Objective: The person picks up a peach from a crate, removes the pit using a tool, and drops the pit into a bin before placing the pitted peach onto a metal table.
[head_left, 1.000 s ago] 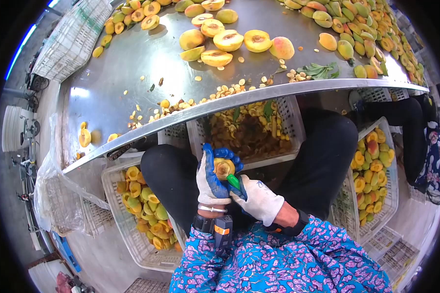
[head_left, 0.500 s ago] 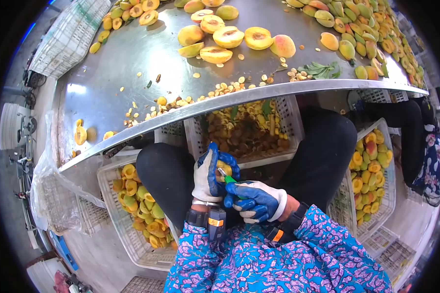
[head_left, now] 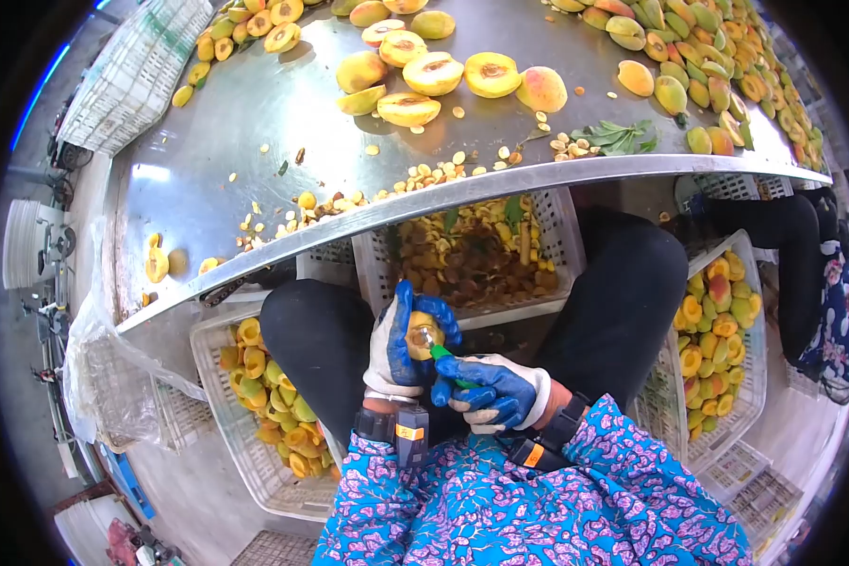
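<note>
My left hand [head_left: 403,341], in a white glove with blue coating, cups a halved peach [head_left: 423,332] with its cut face turned up. In my right hand [head_left: 496,391], gloved the same way, is a green-handled pitting tool [head_left: 441,353]. Its short metal tip meets the middle of the cut face, at the pit. Both hands are close together over my lap. Just beyond them, under the table edge, a white crate [head_left: 563,226] holds brown pits and yellow scraps.
Halved peaches [head_left: 434,73] and small trimmings lie on the metal table [head_left: 208,141], with a large heap [head_left: 698,57] at the right. Crates of peach halves stand by my left leg [head_left: 278,406] and right leg [head_left: 717,330]. Another person's leg [head_left: 774,226] is at the right.
The peach half has turned so that its cut face shows more. The tool's tip now sits at the middle of that face. Both hands stay in nearly the same place.
</note>
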The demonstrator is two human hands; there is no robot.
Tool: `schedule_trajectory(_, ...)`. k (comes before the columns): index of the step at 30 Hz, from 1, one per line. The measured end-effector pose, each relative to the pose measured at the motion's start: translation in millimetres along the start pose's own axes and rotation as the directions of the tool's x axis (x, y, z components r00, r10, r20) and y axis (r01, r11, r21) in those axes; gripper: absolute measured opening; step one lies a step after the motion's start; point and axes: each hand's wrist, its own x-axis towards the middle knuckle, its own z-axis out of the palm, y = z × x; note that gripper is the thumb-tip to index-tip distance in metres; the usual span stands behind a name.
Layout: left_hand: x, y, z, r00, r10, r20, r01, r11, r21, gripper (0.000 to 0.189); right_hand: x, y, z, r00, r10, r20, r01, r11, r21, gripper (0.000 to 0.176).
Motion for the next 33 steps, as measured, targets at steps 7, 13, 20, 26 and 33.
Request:
schedule_trajectory(7,7.1,0.7,-11.2,0.999,0.037,0.017,-0.041,0.914,0.403,0.037,2.3,3.1,-21.5,0.992,0.105,0.068,-0.109,0.992,0.059,0.04)
schedule_trajectory(13,15.2,-0.2,-10.8,0.999,-0.045,0.009,0.043,0.986,0.159,0.037,19.0,13.1,-44.8,0.884,-0.018,0.467,-0.179,0.91,0.374,0.044)
schedule_trajectory(20,53.1,-27.5,-15.5,0.992,0.125,-0.015,-0.124,0.99,0.069,0.044,25.6,8.9,-59.4,0.818,-0.266,0.51,-0.093,0.814,0.573,0.047)
schedule_trajectory(26,61.2,-24.2,-39.3,0.979,0.164,-0.12,-0.171,0.984,-0.046,0.041,-4.4,-30.5,-29.2,0.88,-0.474,0.008,0.464,0.866,0.188,0.033)
schedule_trajectory(33,-41.8,73.0,17.7,0.637,0.77,-0.025,-0.674,0.572,0.467,0.036,5.9,-39.8,-36.7,0.396,-0.843,-0.365,-0.425,0.184,-0.886,0.037)
